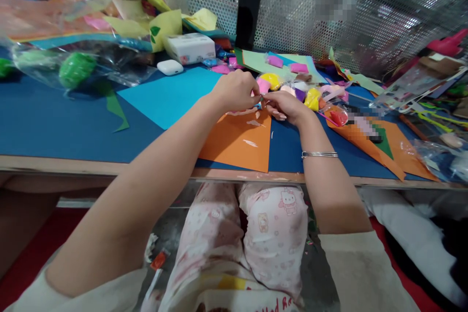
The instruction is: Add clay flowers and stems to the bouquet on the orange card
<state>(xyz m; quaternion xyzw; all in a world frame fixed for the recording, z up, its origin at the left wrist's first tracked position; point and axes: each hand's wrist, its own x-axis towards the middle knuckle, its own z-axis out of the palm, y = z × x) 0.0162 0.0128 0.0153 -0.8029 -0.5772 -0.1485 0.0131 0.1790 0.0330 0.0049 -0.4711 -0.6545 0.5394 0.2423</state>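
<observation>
My left hand (237, 88) is bent over the table, its fingertips pinched together. Opposite it, my right hand (284, 105) has its thumb and forefinger closed at the same spot, so the fingertips of both hands almost meet. Whatever lies between them is tiny and mostly covered by the fingers; I cannot make it out. Beneath the hands is a sheet of orange paper (237, 139) with white marks on it. A light blue sheet (171, 95) lies to the left. Just beyond the hands are small packets of coloured clay, among them a yellow packet (312, 99).
A phone (247, 19) leans against the perforated metal panel (285, 14). A white earbud case (170, 67) and a tissue pack (190, 48) stand left of it. Folded orange paper (383, 146) and a clear plastic cup (405, 83) are on the right. Plastic bags (84, 66) crowd the left.
</observation>
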